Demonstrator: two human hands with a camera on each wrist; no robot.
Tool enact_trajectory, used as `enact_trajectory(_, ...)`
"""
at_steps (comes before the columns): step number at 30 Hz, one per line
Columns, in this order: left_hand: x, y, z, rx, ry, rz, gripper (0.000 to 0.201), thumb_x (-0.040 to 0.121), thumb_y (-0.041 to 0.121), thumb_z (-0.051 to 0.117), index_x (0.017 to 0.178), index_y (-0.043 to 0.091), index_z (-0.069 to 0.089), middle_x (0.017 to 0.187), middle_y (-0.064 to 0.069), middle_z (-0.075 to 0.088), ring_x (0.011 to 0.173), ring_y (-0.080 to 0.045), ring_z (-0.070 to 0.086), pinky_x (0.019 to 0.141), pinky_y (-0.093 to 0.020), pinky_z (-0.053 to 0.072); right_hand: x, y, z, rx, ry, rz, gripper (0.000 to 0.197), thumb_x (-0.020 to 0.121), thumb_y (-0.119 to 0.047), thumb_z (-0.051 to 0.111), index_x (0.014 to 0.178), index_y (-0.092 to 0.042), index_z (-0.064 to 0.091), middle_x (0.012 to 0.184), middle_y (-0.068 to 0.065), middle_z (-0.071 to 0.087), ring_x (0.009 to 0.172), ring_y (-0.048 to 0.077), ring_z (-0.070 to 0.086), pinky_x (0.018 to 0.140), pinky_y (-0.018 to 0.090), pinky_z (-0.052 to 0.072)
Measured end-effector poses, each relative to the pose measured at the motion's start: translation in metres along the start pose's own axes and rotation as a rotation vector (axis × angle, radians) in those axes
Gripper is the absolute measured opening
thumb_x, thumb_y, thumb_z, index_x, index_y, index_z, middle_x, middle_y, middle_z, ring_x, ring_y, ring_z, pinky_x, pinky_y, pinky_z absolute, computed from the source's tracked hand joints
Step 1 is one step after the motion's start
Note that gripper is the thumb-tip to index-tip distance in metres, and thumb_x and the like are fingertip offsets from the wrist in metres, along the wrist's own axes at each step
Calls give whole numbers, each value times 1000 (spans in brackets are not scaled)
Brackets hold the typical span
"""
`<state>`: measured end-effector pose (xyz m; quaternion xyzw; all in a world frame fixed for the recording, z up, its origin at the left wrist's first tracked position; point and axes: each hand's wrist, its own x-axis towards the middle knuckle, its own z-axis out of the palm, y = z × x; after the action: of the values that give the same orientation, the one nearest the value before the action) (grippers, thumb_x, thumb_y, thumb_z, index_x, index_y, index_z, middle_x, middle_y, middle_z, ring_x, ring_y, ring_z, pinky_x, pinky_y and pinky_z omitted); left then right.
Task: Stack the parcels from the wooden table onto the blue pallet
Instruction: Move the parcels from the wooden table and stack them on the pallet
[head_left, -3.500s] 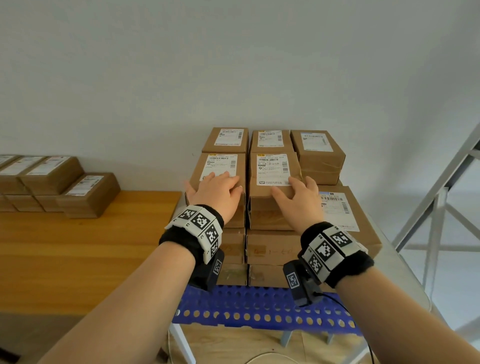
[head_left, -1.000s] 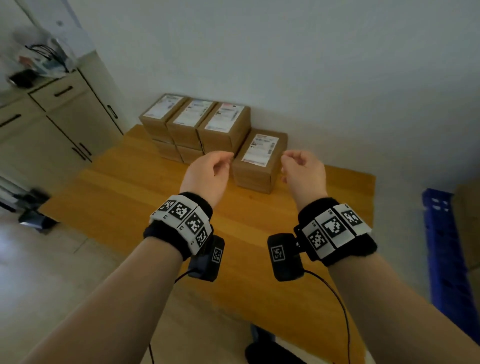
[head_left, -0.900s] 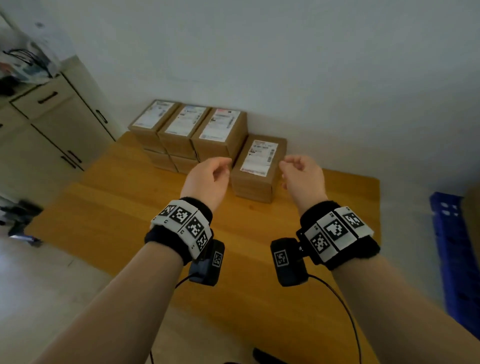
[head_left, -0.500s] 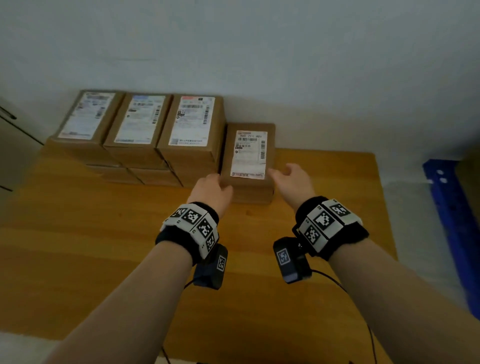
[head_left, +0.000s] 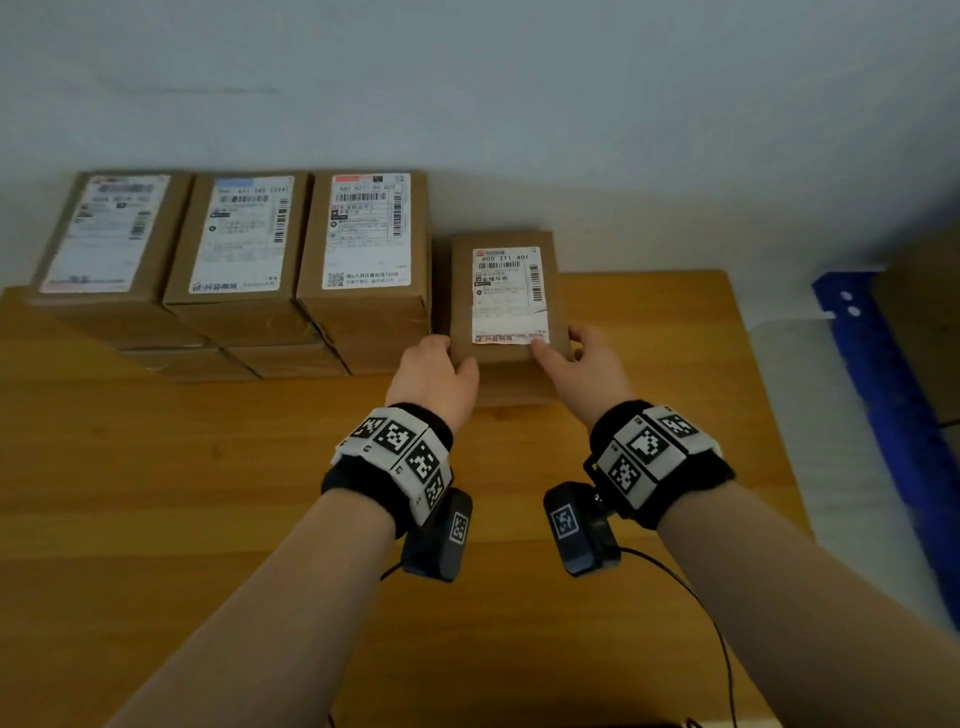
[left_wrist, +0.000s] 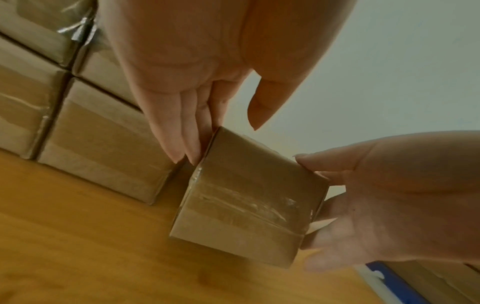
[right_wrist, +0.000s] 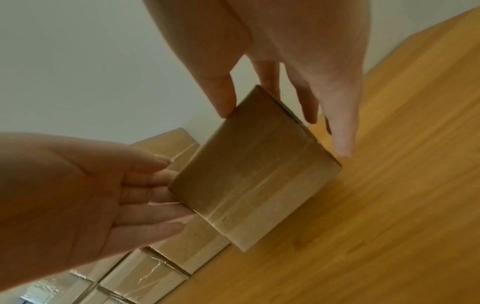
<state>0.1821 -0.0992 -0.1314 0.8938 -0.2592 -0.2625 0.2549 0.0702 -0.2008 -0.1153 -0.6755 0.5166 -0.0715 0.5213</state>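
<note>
A single brown parcel (head_left: 503, 296) with a white label lies at the back of the wooden table (head_left: 208, 493), right of the other parcels. My left hand (head_left: 434, 374) lays straight fingers (left_wrist: 179, 131) flat against the parcel's (left_wrist: 246, 201) left side, with the thumb above its top edge. On the other side, my right hand (head_left: 584, 358) has straight fingers (right_wrist: 340, 123) along the parcel's (right_wrist: 254, 181) right side and its thumb on the top near corner. Whether the parcel is off the table I cannot tell. The blue pallet (head_left: 883, 374) shows at the right edge.
Three two-high stacks of labelled parcels (head_left: 234, 249) stand against the wall, just left of the single one. The nearest stack (left_wrist: 103, 148) is a narrow gap from my left fingers. A brown box (head_left: 924, 322) sits on the pallet. Bare tabletop lies in front.
After leaving the pallet stack I turned to the table. In the last half second both hands moved forward and closed in on the sides of the single parcel.
</note>
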Motion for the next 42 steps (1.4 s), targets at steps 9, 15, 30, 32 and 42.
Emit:
enact_trajectory(9, -48, 63, 4, -32, 217, 150, 36, 93, 35, 46, 123, 16, 53, 117, -2, 57, 86, -12, 57, 72, -26, 49, -34, -1, -69, 228, 57, -115, 49, 93, -29, 56, 136, -13, 38, 116, -3, 53, 104, 13, 52, 90, 31, 50)
enact_trajectory(15, -123, 136, 45, -91, 389, 228, 31, 92, 32, 49, 118, 15, 54, 115, -4, 56, 85, -10, 57, 70, -20, 44, -73, 29, -157, 346, 53, -227, 49, 92, -32, 57, 135, -17, 40, 120, -1, 55, 109, 15, 56, 94, 38, 51)
enact_trajectory(30, -330, 307, 122, -202, 533, 503, 37, 95, 32, 46, 127, 15, 45, 120, -2, 50, 100, -9, 48, 84, -20, 41, -205, 99, -379, 569, 152, -514, 67, 73, -55, 62, 133, -30, 47, 126, -2, 58, 117, 17, 56, 97, 45, 49)
enact_trajectory(32, -346, 315, 127, -220, 509, 549, 36, 94, 30, 48, 126, 14, 46, 120, -2, 51, 104, -11, 51, 88, -24, 45, -224, 106, -394, 575, 187, -548, 58, 81, -47, 63, 134, -28, 48, 123, -4, 60, 114, 13, 58, 97, 42, 50)
enact_trajectory(42, -426, 351, 175, -282, 350, 702, 36, 96, 27, 44, 130, 16, 44, 126, 3, 54, 112, -11, 52, 85, -18, 41, -293, 167, -457, 654, 377, -535, 31, 88, -36, 59, 119, -34, 54, 113, -8, 64, 104, 11, 61, 93, 43, 52)
